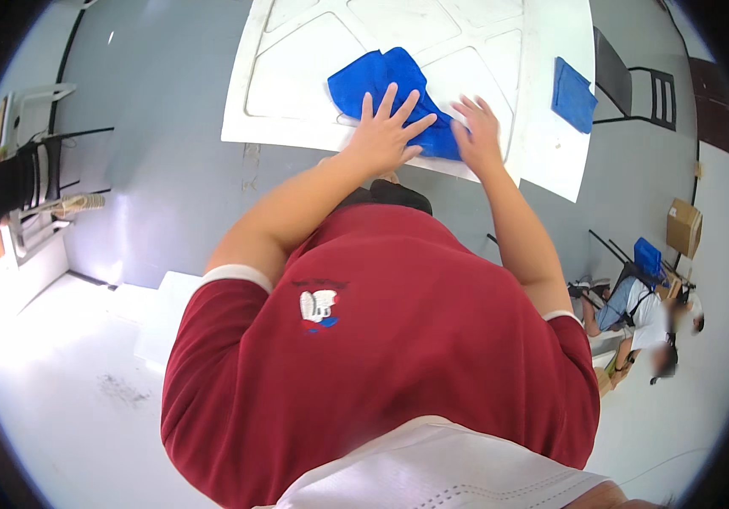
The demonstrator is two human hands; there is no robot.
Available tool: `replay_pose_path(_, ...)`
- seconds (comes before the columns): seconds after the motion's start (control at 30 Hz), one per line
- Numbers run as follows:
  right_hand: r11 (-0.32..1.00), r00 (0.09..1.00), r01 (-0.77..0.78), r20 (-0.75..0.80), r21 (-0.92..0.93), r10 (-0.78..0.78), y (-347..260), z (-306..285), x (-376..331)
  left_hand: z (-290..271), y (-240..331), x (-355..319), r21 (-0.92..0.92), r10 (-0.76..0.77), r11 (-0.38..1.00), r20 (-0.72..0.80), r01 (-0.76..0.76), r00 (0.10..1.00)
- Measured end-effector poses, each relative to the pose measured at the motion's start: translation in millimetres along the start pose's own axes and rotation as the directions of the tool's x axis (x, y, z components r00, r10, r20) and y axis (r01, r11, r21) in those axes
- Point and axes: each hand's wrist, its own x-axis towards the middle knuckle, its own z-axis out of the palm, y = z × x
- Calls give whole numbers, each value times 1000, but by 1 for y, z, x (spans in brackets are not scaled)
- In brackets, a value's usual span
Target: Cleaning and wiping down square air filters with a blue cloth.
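Under your left hand [388, 131] and right hand [479, 131], the white table [297, 85]: marked with moulded lines, it stretches out ahead of both of them and past them to either side.
Dark chair [613, 76]: well out to the right of your right hand, beyond the table's edge.
Blue cloth [398, 72]: wrinkled, lying on the table under and ahead of your left hand, one part running across to your right hand.
Folded blue cloth [574, 95]: to the right of your right hand, well apart from it, by the table's right edge.
Left hand: open, fingers spread wide, laid on the blue cloth.
Right hand: open, a little blurred, thumb apart from slightly bent fingers, at the cloth's right edge; you cannot tell whether it touches.
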Motion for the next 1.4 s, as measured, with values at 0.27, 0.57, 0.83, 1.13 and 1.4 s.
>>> replay_pose_path(0.27,928,951,-269,80,-257,298,71,-37,-94,17,-24,-10,147,-204,971,95,189,974)
replay_pose_path(0.57,945,954,-290,31,-152,298,72,-25,-105,-13,-89,-89,300,-381,882,0,363,925)
replay_pose_path(0.83,962,975,-223,-42,-161,219,71,-25,-106,-35,-116,-107,230,-503,832,-70,505,861)
replay_pose_path(1.13,966,980,-201,-40,-164,197,70,-23,-105,0,-29,-60,150,-343,924,-80,352,936)
replay_pose_path(1.4,932,966,-258,-37,-256,257,66,-21,-104,-17,-82,-85,112,-280,950,-97,290,955)
